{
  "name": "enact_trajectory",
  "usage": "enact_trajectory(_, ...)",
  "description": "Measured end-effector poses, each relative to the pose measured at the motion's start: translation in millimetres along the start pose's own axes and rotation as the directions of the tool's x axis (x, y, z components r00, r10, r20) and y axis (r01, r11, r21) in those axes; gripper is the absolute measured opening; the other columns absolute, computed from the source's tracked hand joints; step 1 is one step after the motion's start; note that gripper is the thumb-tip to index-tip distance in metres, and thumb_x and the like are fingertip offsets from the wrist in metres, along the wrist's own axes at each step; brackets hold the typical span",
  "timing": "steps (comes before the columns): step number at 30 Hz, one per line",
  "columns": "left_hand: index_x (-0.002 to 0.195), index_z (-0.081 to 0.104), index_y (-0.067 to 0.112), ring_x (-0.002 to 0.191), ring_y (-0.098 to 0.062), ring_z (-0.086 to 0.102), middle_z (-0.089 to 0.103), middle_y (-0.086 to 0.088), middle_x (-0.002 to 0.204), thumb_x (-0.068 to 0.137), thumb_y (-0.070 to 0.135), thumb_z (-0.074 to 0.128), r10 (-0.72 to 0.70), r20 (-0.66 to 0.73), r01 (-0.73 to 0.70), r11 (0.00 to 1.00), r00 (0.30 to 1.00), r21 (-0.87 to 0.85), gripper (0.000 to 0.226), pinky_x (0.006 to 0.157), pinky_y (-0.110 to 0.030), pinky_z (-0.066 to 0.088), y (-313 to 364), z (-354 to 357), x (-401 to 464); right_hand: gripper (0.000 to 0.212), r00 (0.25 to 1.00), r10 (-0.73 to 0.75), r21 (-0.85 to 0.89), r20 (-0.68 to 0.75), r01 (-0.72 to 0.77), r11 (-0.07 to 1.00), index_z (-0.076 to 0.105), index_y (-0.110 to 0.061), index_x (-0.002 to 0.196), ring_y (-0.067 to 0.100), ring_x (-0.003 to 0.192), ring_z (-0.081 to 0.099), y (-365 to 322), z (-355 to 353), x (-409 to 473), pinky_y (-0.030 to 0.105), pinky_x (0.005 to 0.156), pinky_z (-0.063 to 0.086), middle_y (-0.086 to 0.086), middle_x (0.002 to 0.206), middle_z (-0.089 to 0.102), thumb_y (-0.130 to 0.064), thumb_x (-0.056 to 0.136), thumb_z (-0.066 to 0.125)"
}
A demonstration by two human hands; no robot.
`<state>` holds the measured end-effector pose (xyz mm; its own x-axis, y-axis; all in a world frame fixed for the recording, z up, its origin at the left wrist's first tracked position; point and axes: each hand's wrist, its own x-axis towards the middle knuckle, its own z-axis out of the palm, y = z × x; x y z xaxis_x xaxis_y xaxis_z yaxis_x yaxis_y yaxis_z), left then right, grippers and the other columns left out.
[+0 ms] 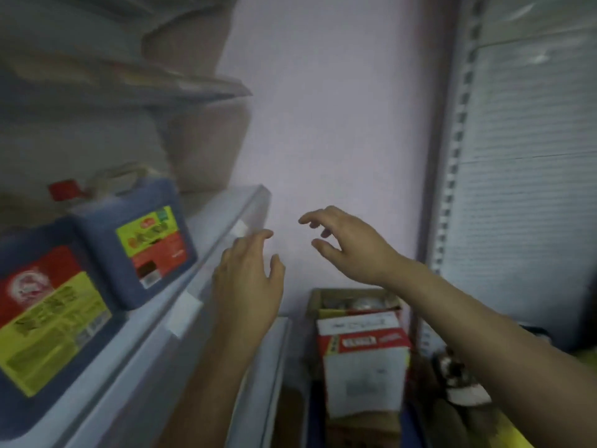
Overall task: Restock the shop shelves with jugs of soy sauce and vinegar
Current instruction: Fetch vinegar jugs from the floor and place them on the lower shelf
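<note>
Soy sauce jugs: a red-capped jug [135, 240] and a near jug [48, 305] stand side by side on the shelf [206, 221], close to its lip; left hand [248, 279] and right hand [349, 244] hover spread, holding nothing; a careless nudge could tip one off.

You are holding both bare forearms out in front of you, rising from the bottom of the view. Your left hand [248, 279] is showing its back to you, fingers straight and close together, pointing up and forward, thumb spread to the right. Your right hand [349, 244] is hanging a little higher and apart from the left, palm down, wrist bent, fingers loosely curled and spread, pointing left. Both hands are holding nothing.
</note>
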<state>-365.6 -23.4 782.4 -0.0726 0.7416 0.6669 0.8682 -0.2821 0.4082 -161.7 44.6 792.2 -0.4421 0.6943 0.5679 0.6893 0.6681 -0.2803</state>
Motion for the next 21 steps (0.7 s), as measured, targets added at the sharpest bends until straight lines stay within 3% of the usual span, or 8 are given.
enact_trajectory(3,0.138,0.057,0.024,0.115,-0.028,0.063,0.066,-0.005,0.132,0.1,0.03,0.059,0.089,0.105,-0.088,0.996,0.99,-0.016,0.038,0.098,-0.047,0.053,44,37,-19,0.032,0.993,0.12,-0.153,-0.001,-0.118,0.981,0.053,-0.034,0.135,0.011,0.09,0.065,29,-36,-64,0.04,0.081,0.056,-0.011,0.117,0.062,-0.029,0.103,0.055)
enact_trajectory(6,0.138,0.056,0.025,0.105,-0.027,0.066,0.069,-0.004,0.124,0.102,0.031,0.055,0.249,0.205,-0.249,0.968,0.947,-0.024,0.037,0.088,-0.047,0.055,94,79,-44,0.031,0.968,0.249,-0.294,0.003,-0.237,0.926,0.057,-0.03,0.132,0.016,0.088,0.066,60,-72,-144,0.039,0.079,0.054,-0.009,0.112,0.065,-0.026,0.101,0.055)
enact_trajectory(9,0.134,0.059,0.022,0.093,-0.03,0.066,0.07,-0.006,0.113,0.1,0.027,0.053,0.382,0.337,-0.388,0.92,0.861,-0.052,0.035,0.076,-0.045,0.055,142,120,-77,0.031,0.931,0.365,-0.409,0.004,-0.331,0.851,0.058,-0.027,0.131,0.022,0.092,0.068,87,-104,-232,0.041,0.078,0.054,-0.004,0.114,0.066,-0.026,0.1,0.054)
enact_trajectory(14,0.103,0.065,0.015,0.069,-0.034,0.064,0.066,-0.009,0.084,0.09,0.026,0.046,0.546,0.454,-0.561,0.819,0.704,-0.115,0.025,0.058,-0.043,0.053,231,173,-158,0.031,0.87,0.492,-0.589,0.034,-0.38,0.713,0.059,-0.026,0.123,0.032,0.094,0.069,111,-151,-385,0.045,0.073,0.056,0.001,0.111,0.068,-0.035,0.097,0.045)
enact_trajectory(17,0.109,0.064,0.015,0.072,-0.036,0.065,0.066,-0.012,0.089,0.092,0.023,0.055,0.593,0.523,-0.63,0.765,0.612,-0.131,0.021,0.059,-0.043,0.054,283,203,-214,0.042,0.841,0.537,-0.631,0.063,-0.383,0.674,0.06,-0.023,0.119,0.034,0.089,0.069,117,-168,-473,0.042,0.068,0.055,0.004,0.106,0.068,-0.039,0.092,0.031)
enact_trajectory(21,0.115,0.059,0.019,0.068,-0.031,0.061,0.062,-0.007,0.086,0.099,0.028,0.052,0.646,0.588,-0.7,0.691,0.487,-0.181,0.02,0.054,-0.037,0.05,343,247,-291,0.03,0.77,0.63,-0.65,0.102,-0.428,0.628,0.06,-0.02,0.12,0.035,0.086,0.068,122,-173,-581,0.039,0.063,0.053,0.005,0.103,0.069,-0.03,0.094,0.047)
